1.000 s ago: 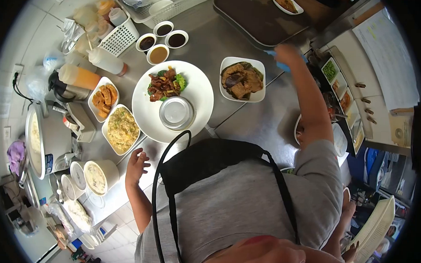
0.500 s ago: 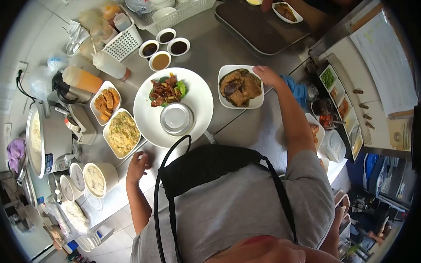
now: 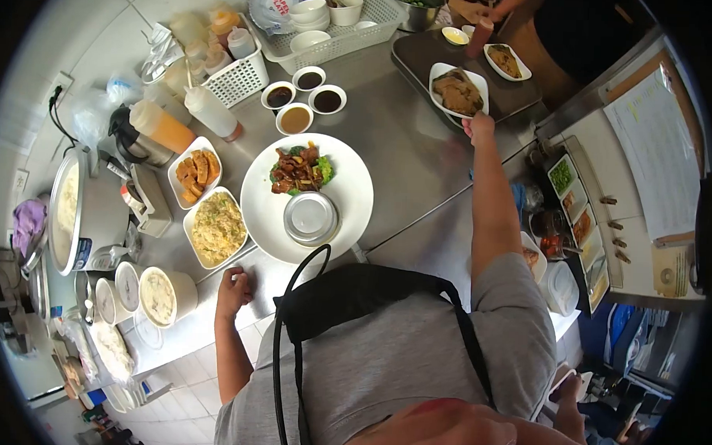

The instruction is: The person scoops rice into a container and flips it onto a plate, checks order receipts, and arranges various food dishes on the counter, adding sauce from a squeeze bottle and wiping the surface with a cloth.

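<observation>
My right hand (image 3: 478,128) grips the near edge of a square white bowl (image 3: 459,91) of brown food, which is over the front edge of the dark tray (image 3: 424,66). My left hand (image 3: 234,290) is curled near the counter's front edge; whether anything is inside its fingers is hidden. Beyond it sits a large white plate (image 3: 353,183) with glazed meat and broccoli (image 3: 301,169) and a round metal tin (image 3: 311,218). Left of the plate are a bowl of fried rice (image 3: 218,228) and a bowl of golden fried pieces (image 3: 195,173).
Several sauce cups (image 3: 295,119) stand behind the plate. Squeeze bottles (image 3: 211,111) and a white basket (image 3: 239,77) are at the back left. Another person's hand (image 3: 495,13) is near a red bottle (image 3: 478,37) on the tray. White tubs (image 3: 167,297) line the left front.
My right hand has carried the bowl of brown food from beside the plate, away and rightward to the tray. My left hand's fingers have curled in. The red bottle has come into view.
</observation>
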{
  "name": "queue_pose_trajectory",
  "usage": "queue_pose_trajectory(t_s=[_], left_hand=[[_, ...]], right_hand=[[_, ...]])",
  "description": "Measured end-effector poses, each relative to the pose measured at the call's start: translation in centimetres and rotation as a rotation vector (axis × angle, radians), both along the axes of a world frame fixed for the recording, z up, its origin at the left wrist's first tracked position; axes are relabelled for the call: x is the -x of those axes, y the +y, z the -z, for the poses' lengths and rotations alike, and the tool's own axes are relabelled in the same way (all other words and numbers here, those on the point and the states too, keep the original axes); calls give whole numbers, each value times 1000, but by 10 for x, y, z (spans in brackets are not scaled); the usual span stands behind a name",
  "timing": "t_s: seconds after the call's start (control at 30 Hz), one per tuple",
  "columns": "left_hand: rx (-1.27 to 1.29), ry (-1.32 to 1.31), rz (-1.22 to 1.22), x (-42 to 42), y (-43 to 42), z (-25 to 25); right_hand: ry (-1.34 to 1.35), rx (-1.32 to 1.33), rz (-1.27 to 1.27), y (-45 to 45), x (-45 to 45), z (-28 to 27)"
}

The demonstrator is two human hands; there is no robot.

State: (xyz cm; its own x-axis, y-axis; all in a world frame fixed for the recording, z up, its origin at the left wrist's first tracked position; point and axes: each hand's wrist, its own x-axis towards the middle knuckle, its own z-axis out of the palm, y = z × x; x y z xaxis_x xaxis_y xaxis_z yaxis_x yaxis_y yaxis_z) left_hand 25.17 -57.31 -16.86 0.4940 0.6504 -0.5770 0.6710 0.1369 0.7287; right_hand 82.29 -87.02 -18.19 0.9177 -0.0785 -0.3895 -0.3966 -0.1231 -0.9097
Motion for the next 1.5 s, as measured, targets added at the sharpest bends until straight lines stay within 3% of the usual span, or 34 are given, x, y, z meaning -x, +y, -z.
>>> queue_pose_trajectory(t_s=[0.13,0.23,0.37,0.43,0.53,0.67,0.77,0.9,1.1,1.17,1.3,1.4,1.5], left_hand=[[-43,-41,-23,1,-3,2],[-62,-29,-48,0,-4,2],[-112,31,-107,-5,-1,0],[-159,-75,-160,-1,1,12],[-167,-44,-165,2,1,10],[-161,-81,-209,3,-4,6],[-115,-232,-245,10,-2,15],[-134,-397,-277,18,-4,24],[-309,-352,-229,21,-11,40],[-461,-356,-169,26,-3,66],[-631,-254,-136,22,-11,38],[-596,-241,-142,25,-9,32],[-586,-334,-110,27,-6,44]], right_hand=[[62,-403,91,13,0,12],[74,-563,126,18,14,15],[150,-635,-24,45,64,13],[112,-580,-240,60,94,6],[-109,-248,-461,101,142,-27],[-922,267,-972,160,196,-63],[-859,623,-1263,177,239,-84],[-984,651,-1576,157,308,-99],[-1182,768,-1266,147,361,-53],[-1180,859,-1269,151,363,-36],[-1166,830,-1293,166,354,-32],[-916,711,-1500,171,345,-62],[-857,611,-1547,176,333,-63]])
